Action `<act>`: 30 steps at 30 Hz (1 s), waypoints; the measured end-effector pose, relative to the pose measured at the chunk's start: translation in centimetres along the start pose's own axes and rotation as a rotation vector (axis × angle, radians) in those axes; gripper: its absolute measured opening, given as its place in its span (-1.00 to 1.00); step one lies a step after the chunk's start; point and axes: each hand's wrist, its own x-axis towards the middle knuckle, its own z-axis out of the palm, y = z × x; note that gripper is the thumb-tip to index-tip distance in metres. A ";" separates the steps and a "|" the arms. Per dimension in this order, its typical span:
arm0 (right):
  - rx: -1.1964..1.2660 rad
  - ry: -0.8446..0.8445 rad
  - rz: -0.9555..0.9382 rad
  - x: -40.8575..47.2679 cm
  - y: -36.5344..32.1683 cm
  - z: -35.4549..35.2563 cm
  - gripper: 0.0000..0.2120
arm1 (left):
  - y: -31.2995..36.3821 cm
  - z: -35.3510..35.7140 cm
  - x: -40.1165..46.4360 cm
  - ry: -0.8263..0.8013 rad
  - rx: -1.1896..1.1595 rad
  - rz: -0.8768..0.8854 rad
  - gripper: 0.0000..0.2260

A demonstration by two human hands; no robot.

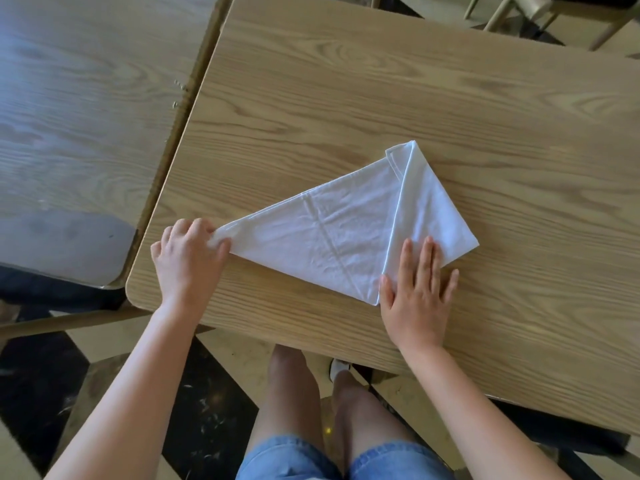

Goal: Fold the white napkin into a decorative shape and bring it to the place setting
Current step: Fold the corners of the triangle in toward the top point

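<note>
The white napkin (332, 233) lies flat on the wooden table (381, 109), folded into a triangle with its right corner turned up into a flap. My left hand (188, 258) pinches the napkin's left tip near the table's left edge. Fingers spread, my right hand (417, 292) presses flat on the lower end of the folded flap, close to the near table edge. No place setting is in view.
A second wooden table (86, 116) stands to the left across a narrow gap. Chair legs (498, 12) show at the top right. My knees are under the near table edge.
</note>
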 end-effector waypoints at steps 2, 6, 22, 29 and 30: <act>0.033 0.004 -0.011 0.0 0.2 -0.1 -0.39 | 0.4 -1.2 0.3 -0.043 -0.160 -0.055 -0.83; 0.248 0.044 0.068 0.4 -0.1 -1.3 -0.39 | 2.7 -4.4 -0.4 -0.132 -0.513 -0.189 -0.94; 0.828 0.201 -0.177 6.2 -3.4 -8.7 -0.91 | 16.0 -4.5 -3.5 -0.633 -1.190 -0.152 -0.61; 0.802 -0.038 0.021 15.3 -0.5 -8.1 -0.93 | 15.7 -0.7 -0.6 -0.155 -0.681 0.326 -0.69; 0.743 -0.041 0.035 16.4 -0.3 -8.0 -0.93 | 15.6 0.1 -0.1 -0.097 -0.583 0.429 -0.66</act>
